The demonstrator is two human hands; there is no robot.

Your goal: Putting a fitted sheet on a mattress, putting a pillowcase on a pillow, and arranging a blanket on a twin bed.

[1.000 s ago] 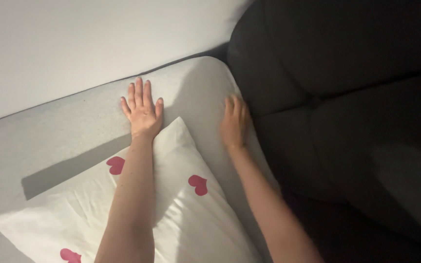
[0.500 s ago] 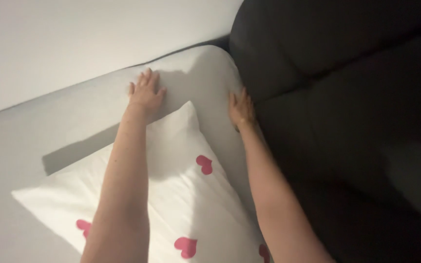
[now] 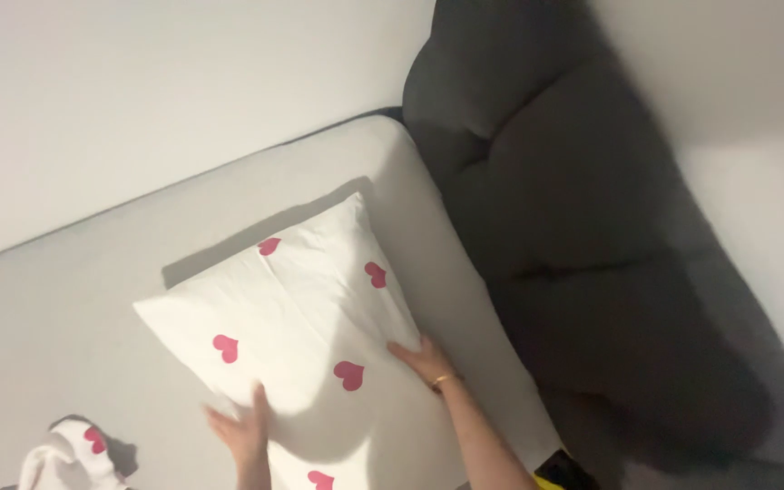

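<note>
A white pillow (image 3: 297,313) with pink hearts lies on a pale grey mattress (image 3: 93,281), near its far corner. My left hand (image 3: 242,428) rests flat on the pillow's near left side, fingers spread. My right hand (image 3: 424,360) presses on the pillow's near right edge, with a gold bangle at the wrist. Neither hand grips anything.
A dark padded headboard (image 3: 573,209) runs along the mattress's right side. A white wall (image 3: 138,100) stands behind. A crumpled white cloth with a pink heart (image 3: 65,458) lies at the bottom left. A yellow and black object (image 3: 560,472) shows at the bottom edge.
Both hands have pulled back from the mattress corner beyond the pillow and now lie on the pillow's near part. The view has drawn back, showing more of the pillow.
</note>
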